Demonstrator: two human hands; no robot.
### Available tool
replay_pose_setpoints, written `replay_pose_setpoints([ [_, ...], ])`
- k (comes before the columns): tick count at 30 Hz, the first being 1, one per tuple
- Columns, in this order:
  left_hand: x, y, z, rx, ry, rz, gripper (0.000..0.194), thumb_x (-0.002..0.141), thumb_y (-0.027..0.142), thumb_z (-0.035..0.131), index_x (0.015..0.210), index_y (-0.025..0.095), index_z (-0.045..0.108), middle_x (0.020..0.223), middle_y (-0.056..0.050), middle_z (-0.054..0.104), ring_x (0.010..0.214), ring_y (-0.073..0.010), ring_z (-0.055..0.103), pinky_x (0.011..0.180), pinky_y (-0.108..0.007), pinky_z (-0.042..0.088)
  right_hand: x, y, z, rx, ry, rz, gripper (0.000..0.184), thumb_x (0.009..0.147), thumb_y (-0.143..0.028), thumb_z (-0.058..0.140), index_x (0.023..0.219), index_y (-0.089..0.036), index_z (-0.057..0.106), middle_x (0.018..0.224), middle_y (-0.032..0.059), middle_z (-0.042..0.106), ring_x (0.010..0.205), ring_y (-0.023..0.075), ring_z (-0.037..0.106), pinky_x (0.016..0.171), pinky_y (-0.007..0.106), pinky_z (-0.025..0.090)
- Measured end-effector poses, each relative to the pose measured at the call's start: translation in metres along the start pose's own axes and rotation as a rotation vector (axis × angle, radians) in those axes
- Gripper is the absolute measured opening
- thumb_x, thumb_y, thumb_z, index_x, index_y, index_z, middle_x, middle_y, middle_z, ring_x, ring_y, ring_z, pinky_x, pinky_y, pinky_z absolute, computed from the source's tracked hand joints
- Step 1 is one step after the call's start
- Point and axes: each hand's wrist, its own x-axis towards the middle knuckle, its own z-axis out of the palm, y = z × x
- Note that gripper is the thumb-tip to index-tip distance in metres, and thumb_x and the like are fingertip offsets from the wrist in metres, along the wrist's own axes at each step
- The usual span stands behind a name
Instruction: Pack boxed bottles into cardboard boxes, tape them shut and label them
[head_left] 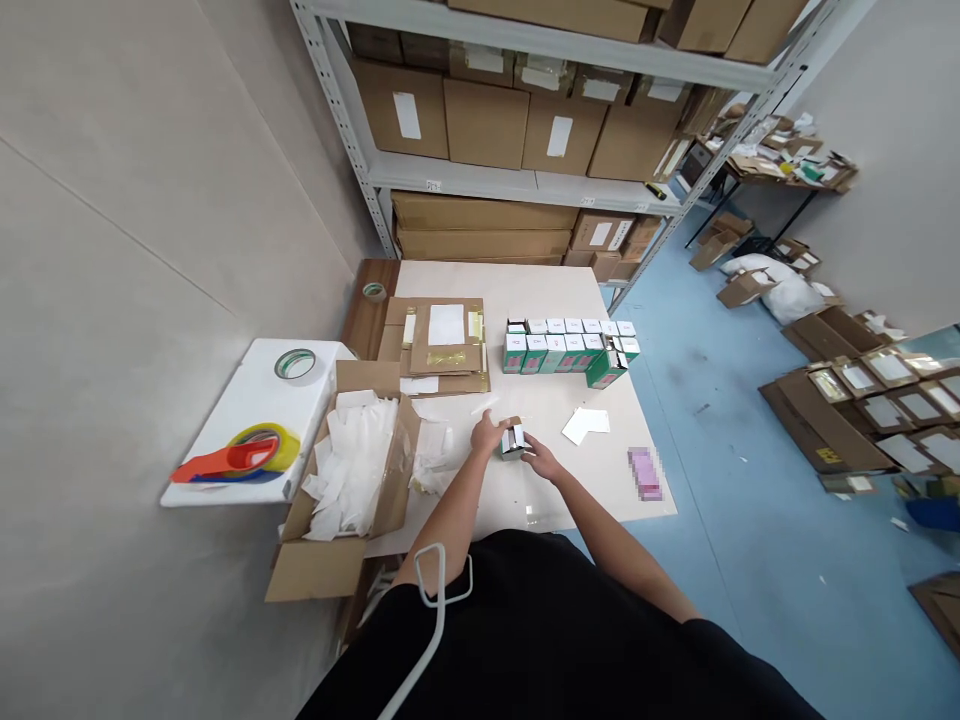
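A small green and white carton (512, 442) stands on the table in front of me, its top flaps raised. My left hand (489, 432) grips it from the left, fingers at the flaps. On the opposite side, my right hand (540, 457) holds the carton's right side with curled fingers. What is inside the carton is too small to make out. Beyond my hands are rows of similar green and white boxes (553, 352); one box (606, 370) at the right end sits askew with its top open. White cards (586, 424) lie to the right of my right hand.
To the left stands an open cardboard box (394, 470) full of white paper. Flattened cardboard (450, 357) lies behind it. A tape dispenser (232, 460) and tape roll (295, 364) rest on a white surface. A blurred pink item (645, 474) lies right. Shelving (540, 185) stands behind.
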Motion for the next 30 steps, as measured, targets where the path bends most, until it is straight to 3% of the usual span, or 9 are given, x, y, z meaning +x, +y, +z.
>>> replay_pose_setpoints([
  [3,-0.004,-0.004,0.009,-0.024,0.088,0.135,0.046,0.096,0.043,0.06,0.137,0.024,0.062,0.139,-0.012,0.065,0.117,-0.0251,0.067,0.094,-0.032,0.049,0.004,-0.008,-0.001,-0.091,-0.001,-0.018,0.071,0.082,-0.022,0.062,0.152,-0.032,0.051,0.149,0.002,0.061,0.127,0.0271,0.065,0.113,0.046,0.046],
  [6,-0.007,-0.007,0.018,-0.07,-0.031,0.261,0.029,0.098,0.036,0.054,0.113,0.024,0.076,0.125,-0.009,0.072,0.112,-0.0227,0.068,0.098,-0.032,0.049,0.006,-0.014,-0.003,-0.223,-0.009,-0.043,0.063,0.085,-0.022,0.062,0.147,-0.031,0.055,0.135,0.0014,0.07,0.12,0.026,0.067,0.108,0.042,0.049],
  [9,-0.007,-0.012,0.022,-0.188,-0.108,0.287,0.025,0.092,0.027,0.06,0.109,0.023,0.078,0.119,-0.006,0.076,0.11,-0.0219,0.069,0.1,-0.032,0.051,0.007,-0.018,-0.004,-0.356,0.006,-0.023,0.051,0.089,-0.028,0.064,0.14,-0.03,0.058,0.122,0.0021,0.074,0.112,0.0267,0.069,0.098,0.038,0.052],
  [15,-0.006,-0.019,0.021,-0.423,-0.158,0.264,0.035,0.088,0.018,0.055,0.113,0.021,0.078,0.121,-0.006,0.077,0.112,-0.022,0.07,0.106,-0.038,0.052,0.014,-0.017,0.004,-0.466,0.155,0.026,0.038,0.094,-0.036,0.062,0.131,-0.027,0.06,0.109,0.0059,0.076,0.104,0.0269,0.07,0.089,0.034,0.05],
  [19,-0.011,-0.025,0.024,-0.402,-0.137,0.271,0.043,0.083,0.018,0.065,0.125,0.022,0.073,0.133,-0.007,0.072,0.125,-0.0249,0.065,0.116,-0.043,0.045,0.022,-0.013,0.005,-0.417,0.213,0.033,0.031,0.099,-0.035,0.047,0.124,-0.026,0.064,0.111,0.0078,0.075,0.107,0.0272,0.068,0.094,0.036,0.049],
  [22,-0.018,-0.033,0.031,-0.389,-0.155,0.325,0.068,0.075,0.016,0.074,0.143,0.022,0.062,0.147,-0.01,0.063,0.136,-0.0277,0.057,0.12,-0.045,0.041,0.024,-0.007,-0.002,-0.264,0.243,0.047,0.043,0.1,-0.042,0.04,0.135,-0.027,0.059,0.112,0.0064,0.073,0.11,0.0253,0.067,0.096,0.037,0.051],
  [25,-0.025,-0.039,0.038,-0.389,-0.215,0.4,0.095,0.068,0.011,0.078,0.157,0.021,0.045,0.162,-0.013,0.046,0.148,-0.0286,0.045,0.123,-0.044,0.037,0.02,-0.001,-0.007,-0.063,0.273,0.073,0.068,0.094,-0.051,0.045,0.156,-0.026,0.037,0.11,0.0051,0.072,0.104,0.0231,0.068,0.088,0.035,0.056],
  [27,-0.027,-0.04,0.042,-0.39,-0.223,0.415,0.1,0.069,0.01,0.077,0.16,0.021,0.038,0.164,-0.014,0.041,0.15,-0.0279,0.042,0.123,-0.044,0.036,0.015,0.0,-0.006,-0.022,0.309,0.065,0.074,0.092,-0.052,0.045,0.159,-0.026,0.028,0.115,0.0056,0.071,0.101,0.0215,0.069,0.084,0.034,0.058],
  [30,-0.027,-0.039,0.042,-0.396,-0.211,0.403,0.096,0.069,0.011,0.079,0.157,0.02,0.042,0.161,-0.014,0.047,0.146,-0.0278,0.047,0.123,-0.043,0.036,0.011,-0.006,-0.002,-0.176,0.355,0.008,0.051,0.098,-0.046,0.038,0.145,-0.029,0.048,0.127,0.0056,0.068,0.107,0.0204,0.067,0.092,0.035,0.056],
])
